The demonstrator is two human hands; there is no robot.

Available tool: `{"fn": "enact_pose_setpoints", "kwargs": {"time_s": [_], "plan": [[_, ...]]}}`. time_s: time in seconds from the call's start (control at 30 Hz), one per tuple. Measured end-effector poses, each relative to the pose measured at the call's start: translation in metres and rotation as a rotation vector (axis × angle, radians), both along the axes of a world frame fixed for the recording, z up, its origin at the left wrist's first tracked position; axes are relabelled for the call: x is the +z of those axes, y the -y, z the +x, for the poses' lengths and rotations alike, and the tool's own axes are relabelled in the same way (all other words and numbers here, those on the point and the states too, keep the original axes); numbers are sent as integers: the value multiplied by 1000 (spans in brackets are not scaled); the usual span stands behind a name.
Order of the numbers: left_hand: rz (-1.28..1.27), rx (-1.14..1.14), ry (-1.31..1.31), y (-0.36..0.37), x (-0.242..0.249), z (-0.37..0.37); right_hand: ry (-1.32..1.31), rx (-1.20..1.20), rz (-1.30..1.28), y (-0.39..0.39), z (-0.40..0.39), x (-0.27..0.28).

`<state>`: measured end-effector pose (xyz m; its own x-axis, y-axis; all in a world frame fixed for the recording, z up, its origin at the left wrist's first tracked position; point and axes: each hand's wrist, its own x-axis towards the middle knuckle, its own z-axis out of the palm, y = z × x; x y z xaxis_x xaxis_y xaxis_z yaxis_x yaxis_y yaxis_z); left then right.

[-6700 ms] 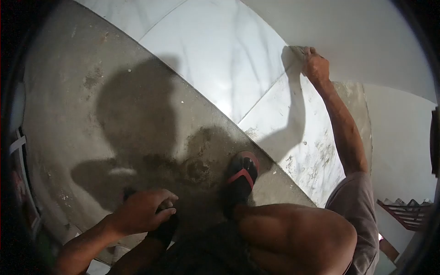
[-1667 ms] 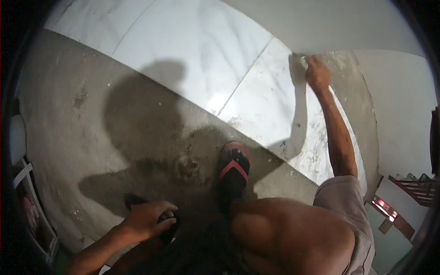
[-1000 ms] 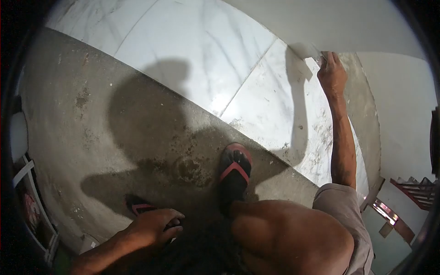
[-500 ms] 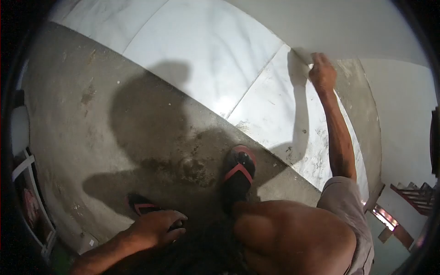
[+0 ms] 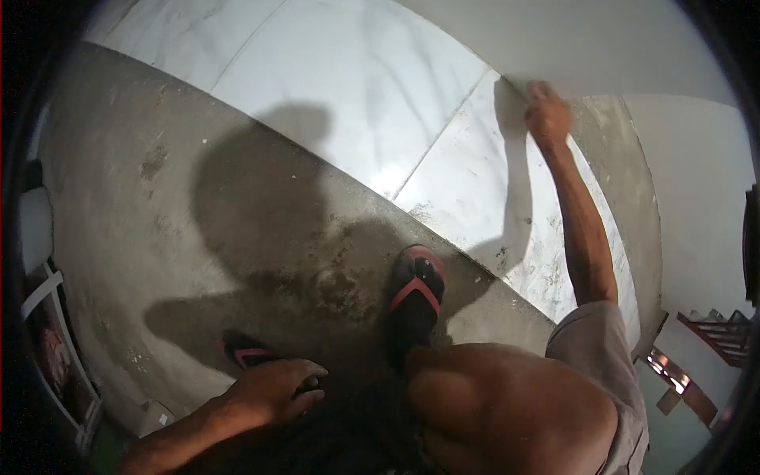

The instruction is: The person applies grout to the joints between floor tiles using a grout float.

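My right hand reaches out to the seam where the white marble-look tile meets the pale wall. Its fingers are bent together and a little blurred; whatever they grip, if anything, is hidden or too small to name. My left hand hangs low near my dark-clothed lap, above the left flip-flop. Its fingers are loosely bent, a dark gap separates them from the thumb, and nothing held shows. Closer to the tile edge is my other foot in a red-strapped flip-flop.
Rough grey concrete borders the tiles, with stains and my shadow across it. A bare strip runs beside the wall at right. A framed item leans at far left; a slatted rack is at far right.
My right hand has shifted slightly left and up along the seam between tile and wall. My left hand has stayed almost in place.
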<state>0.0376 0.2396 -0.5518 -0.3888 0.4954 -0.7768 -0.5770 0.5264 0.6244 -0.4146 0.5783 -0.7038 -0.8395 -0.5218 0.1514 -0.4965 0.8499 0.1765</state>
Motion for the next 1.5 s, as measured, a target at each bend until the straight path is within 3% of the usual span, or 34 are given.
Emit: {"fn": "enact_pose_setpoints", "kwargs": {"time_s": [0.2,0.23,0.4,0.53,0.6,0.67,0.73,0.83,0.93,0.97,1.07,1.13,1.17,1.27,1.37,1.5], "plan": [[-12,-9,16,-1,2,-5,-164,159,-25,0,-7,-18],[-15,-32,37,-1,1,-6,-15,107,103,2,-11,-19],[-30,4,-4,2,1,0,-182,-21,-179,8,6,53],[-11,-18,23,0,2,-4,-193,-12,-164,5,5,87],[2,-35,6,-1,0,-5,-179,42,-180,-5,1,57],[12,-45,-25,-2,0,-9,-169,77,48,-21,-7,-2],[3,-34,-41,0,4,-16,-5,84,153,-20,2,-19],[-18,-3,-6,2,5,-13,-48,-60,22,-15,4,8],[4,-52,-64,0,-3,1,-83,169,100,-47,-10,-22],[12,-71,-97,-2,-2,1,-15,129,150,-41,-10,-15],[-14,-25,-9,-3,4,-6,49,-35,-32,-24,-5,-4],[7,-69,-82,-4,4,-6,-39,158,144,-39,-13,-38],[3,-72,-127,-2,3,-6,72,62,42,-28,-6,-25],[-5,-34,-71,-2,5,-11,85,1,51,-25,-8,-22],[17,-90,-136,-2,2,-8,144,53,79,-15,-3,-11],[-15,-98,-125,-4,5,-10,38,88,-21,-14,-3,-23]]}}
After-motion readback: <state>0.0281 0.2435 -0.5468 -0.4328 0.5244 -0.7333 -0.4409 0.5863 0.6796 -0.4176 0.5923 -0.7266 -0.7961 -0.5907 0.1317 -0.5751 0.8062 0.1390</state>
